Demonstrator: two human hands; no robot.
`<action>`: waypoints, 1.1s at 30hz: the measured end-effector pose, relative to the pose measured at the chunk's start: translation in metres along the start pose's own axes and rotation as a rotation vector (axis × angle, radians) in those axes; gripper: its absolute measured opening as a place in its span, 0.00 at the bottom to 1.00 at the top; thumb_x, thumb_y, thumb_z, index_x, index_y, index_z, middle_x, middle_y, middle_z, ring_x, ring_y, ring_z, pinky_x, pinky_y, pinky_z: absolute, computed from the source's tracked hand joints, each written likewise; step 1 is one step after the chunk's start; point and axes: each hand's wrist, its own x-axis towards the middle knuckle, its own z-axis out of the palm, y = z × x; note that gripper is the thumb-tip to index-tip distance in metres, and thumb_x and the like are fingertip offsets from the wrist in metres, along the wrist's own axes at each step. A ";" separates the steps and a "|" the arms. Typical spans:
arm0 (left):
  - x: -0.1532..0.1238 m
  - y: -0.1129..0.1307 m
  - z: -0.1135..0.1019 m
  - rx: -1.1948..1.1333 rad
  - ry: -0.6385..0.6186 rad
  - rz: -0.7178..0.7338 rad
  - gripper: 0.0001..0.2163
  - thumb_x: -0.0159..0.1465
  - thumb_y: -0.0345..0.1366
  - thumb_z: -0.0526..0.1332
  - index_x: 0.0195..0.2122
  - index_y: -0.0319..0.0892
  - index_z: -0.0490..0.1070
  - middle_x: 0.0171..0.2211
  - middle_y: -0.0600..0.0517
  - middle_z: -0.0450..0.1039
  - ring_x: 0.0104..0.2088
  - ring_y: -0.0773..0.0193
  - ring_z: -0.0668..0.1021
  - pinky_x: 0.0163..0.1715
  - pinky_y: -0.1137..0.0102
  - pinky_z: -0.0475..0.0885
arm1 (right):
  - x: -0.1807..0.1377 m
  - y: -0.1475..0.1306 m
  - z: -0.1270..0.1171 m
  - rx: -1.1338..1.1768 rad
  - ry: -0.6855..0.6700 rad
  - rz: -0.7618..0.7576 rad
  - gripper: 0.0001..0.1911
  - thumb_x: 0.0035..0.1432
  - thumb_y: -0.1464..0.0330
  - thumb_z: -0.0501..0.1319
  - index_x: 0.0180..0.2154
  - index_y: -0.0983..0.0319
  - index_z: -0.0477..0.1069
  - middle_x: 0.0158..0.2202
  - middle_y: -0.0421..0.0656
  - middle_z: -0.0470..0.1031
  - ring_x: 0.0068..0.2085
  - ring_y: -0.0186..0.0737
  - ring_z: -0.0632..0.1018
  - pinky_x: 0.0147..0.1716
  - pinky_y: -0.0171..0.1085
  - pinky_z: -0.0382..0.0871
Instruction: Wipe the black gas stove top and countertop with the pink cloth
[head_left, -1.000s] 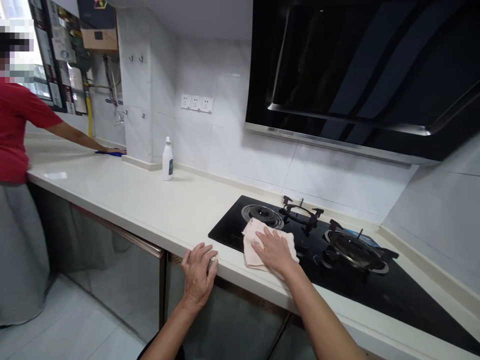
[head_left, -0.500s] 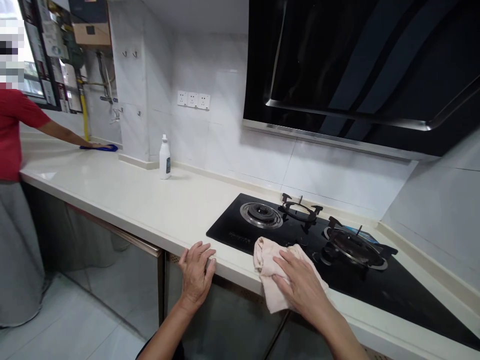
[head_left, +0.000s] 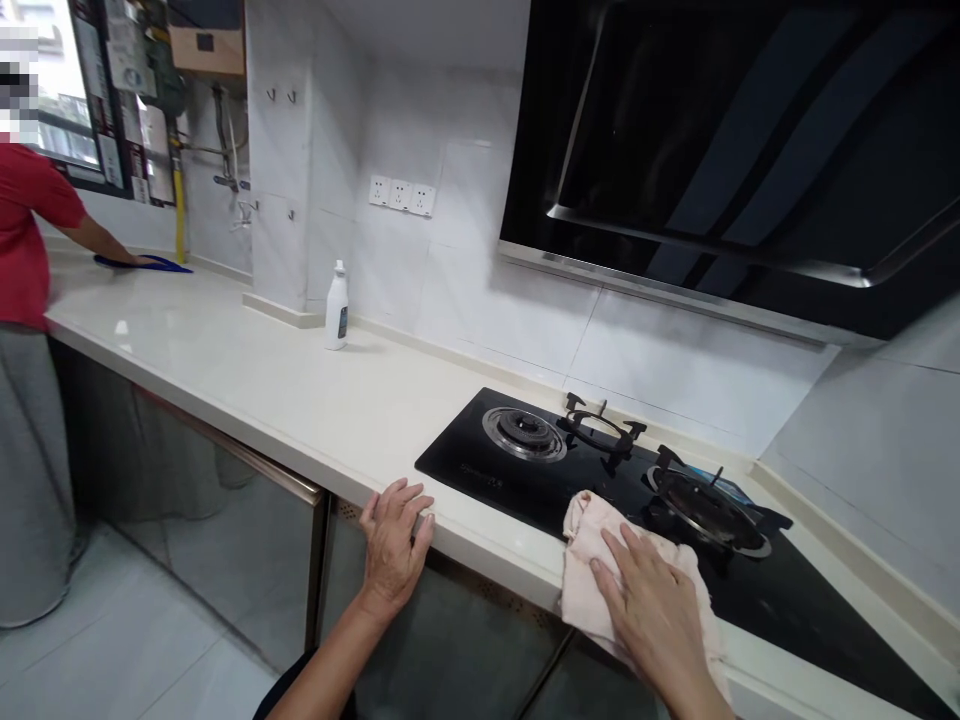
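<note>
Under my right hand (head_left: 654,600) lies a pale pink cloth (head_left: 589,575), pressed flat over the front edge of the black gas hob (head_left: 795,610) and the counter's front strip. The fingers of that hand are stretched out on the cloth. My left hand (head_left: 395,540) rests on the front edge of the cream countertop (head_left: 285,400), left of the hob, with its fingers spread and nothing in them. The left burner (head_left: 525,433) has no pan support on it. A loose black pan support (head_left: 602,428) sits behind, and the right burner (head_left: 709,500) carries its own.
A white bottle (head_left: 337,308) stands on the counter near the wall. At the far left a person in a red top (head_left: 22,230) has a hand on a blue cloth (head_left: 161,264). The black range hood (head_left: 720,150) slants out above the hob.
My right hand and the pink cloth have slid to the right along the hob's front edge. My left hand stays put. The other person's blue cloth has moved left.
</note>
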 end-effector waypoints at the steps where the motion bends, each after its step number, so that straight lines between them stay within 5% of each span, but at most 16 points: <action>1: 0.000 0.000 0.001 0.000 0.006 -0.002 0.09 0.71 0.36 0.55 0.45 0.48 0.74 0.50 0.48 0.77 0.60 0.51 0.72 0.65 0.49 0.51 | 0.001 -0.007 -0.002 -0.020 -0.013 0.002 0.30 0.69 0.53 0.47 0.60 0.59 0.72 0.66 0.52 0.66 0.65 0.60 0.67 0.57 0.58 0.63; 7: -0.001 0.001 0.003 0.002 0.014 -0.023 0.09 0.71 0.35 0.55 0.45 0.48 0.74 0.51 0.48 0.77 0.60 0.50 0.72 0.65 0.48 0.51 | 0.018 -0.051 -0.015 -0.024 -0.110 -0.036 0.31 0.70 0.53 0.46 0.64 0.61 0.68 0.69 0.55 0.61 0.67 0.63 0.64 0.59 0.61 0.59; 19: -0.001 -0.004 -0.002 0.001 -0.018 0.018 0.11 0.71 0.34 0.52 0.48 0.48 0.73 0.51 0.49 0.78 0.60 0.53 0.72 0.65 0.51 0.53 | 0.078 -0.179 -0.041 0.317 -0.272 -0.317 0.38 0.70 0.47 0.43 0.71 0.61 0.55 0.74 0.53 0.48 0.72 0.62 0.50 0.67 0.60 0.45; 25: -0.002 -0.009 -0.007 0.008 -0.075 0.021 0.14 0.72 0.32 0.50 0.50 0.47 0.73 0.52 0.48 0.77 0.60 0.54 0.72 0.65 0.51 0.53 | 0.094 -0.180 -0.038 0.408 -0.290 -0.445 0.34 0.71 0.48 0.45 0.70 0.56 0.56 0.74 0.47 0.49 0.73 0.56 0.50 0.68 0.58 0.45; 33: 0.000 -0.010 -0.009 0.044 -0.061 0.055 0.12 0.72 0.33 0.51 0.49 0.47 0.73 0.51 0.48 0.78 0.59 0.53 0.73 0.64 0.52 0.55 | 0.077 -0.173 -0.035 0.451 -0.259 -0.368 0.32 0.70 0.48 0.47 0.69 0.54 0.59 0.73 0.46 0.51 0.72 0.57 0.51 0.68 0.59 0.45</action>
